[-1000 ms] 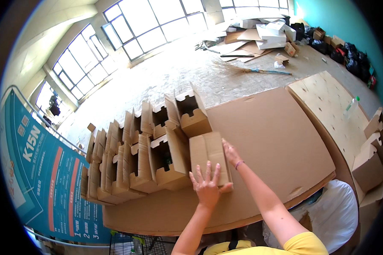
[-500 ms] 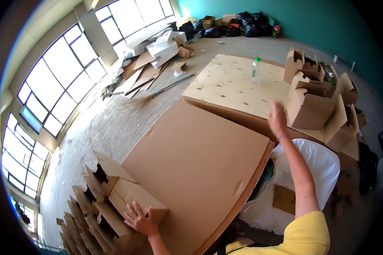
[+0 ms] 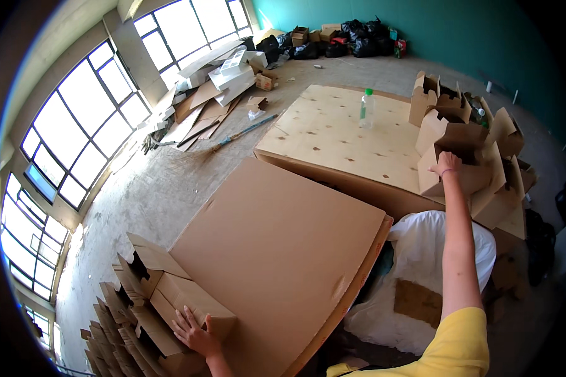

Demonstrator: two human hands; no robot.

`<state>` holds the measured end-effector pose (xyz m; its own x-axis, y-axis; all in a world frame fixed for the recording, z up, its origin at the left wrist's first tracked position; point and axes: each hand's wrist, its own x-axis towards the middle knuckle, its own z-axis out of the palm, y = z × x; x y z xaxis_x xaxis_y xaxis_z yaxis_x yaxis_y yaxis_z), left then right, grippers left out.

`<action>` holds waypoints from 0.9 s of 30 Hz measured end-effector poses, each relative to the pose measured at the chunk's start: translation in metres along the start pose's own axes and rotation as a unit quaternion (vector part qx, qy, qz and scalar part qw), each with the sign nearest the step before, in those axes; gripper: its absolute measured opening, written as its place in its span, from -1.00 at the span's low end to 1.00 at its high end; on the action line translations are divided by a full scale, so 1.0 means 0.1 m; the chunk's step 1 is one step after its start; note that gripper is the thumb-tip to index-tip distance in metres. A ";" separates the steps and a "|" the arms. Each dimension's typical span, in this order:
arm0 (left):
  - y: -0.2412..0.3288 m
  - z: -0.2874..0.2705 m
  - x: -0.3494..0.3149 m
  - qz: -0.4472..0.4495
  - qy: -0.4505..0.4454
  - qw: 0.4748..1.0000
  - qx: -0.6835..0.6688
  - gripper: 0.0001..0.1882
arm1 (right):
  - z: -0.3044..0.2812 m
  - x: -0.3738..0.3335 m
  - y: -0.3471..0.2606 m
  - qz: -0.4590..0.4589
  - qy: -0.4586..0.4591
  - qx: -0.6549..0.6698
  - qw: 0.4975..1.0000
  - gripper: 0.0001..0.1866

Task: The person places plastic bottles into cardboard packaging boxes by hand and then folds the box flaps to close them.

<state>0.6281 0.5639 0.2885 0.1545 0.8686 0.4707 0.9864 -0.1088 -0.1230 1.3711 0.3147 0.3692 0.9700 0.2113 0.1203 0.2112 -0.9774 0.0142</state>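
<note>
One left hand (image 3: pixel 198 333) and one right hand (image 3: pixel 448 164) were seen among at least eleven brown cartons: five or more in the left group (image 3: pixel 188 295) and six or more in the right group (image 3: pixel 431 176). There were two broad surfaces, one cardboard-covered (image 3: pixel 283 220) and one of pale wood (image 3: pixel 333 144). Also present were one white sack (image 3: pixel 465 239), one broom (image 3: pixel 233 138), at least two bottles (image 3: pixel 367 112) and at least five black bags (image 3: pixel 365 47), too jumbled for an exact count.

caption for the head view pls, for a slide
Left hand on one cardboard box, right hand at an open carton.
</note>
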 end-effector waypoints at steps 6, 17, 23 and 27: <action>0.02 -0.02 0.01 0.007 0.016 1.000 -0.021 -0.23 | 0.39 -0.04 0.10 0.093 -0.048 0.074 0.992 -0.53; 0.01 -0.03 0.05 0.001 0.032 0.998 -0.060 -0.26 | 0.16 -0.67 -0.20 -0.309 0.201 0.275 0.888 -0.62; -0.25 -0.37 -0.30 -0.008 0.034 0.954 -0.297 -0.49 | -0.99 -2.92 -0.42 -0.481 -0.005 0.277 0.832 -0.58; -0.78 -1.00 -1.17 -0.040 0.037 0.839 -0.542 -0.65 | -1.08 -3.97 -0.61 -0.772 -0.025 0.172 0.612 -0.61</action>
<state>0.5386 0.4220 0.3306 0.0490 0.8666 0.4966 0.4591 -0.4612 0.7593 0.9601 0.2889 0.4278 -0.4163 0.8878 0.1964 0.8849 0.4452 -0.1369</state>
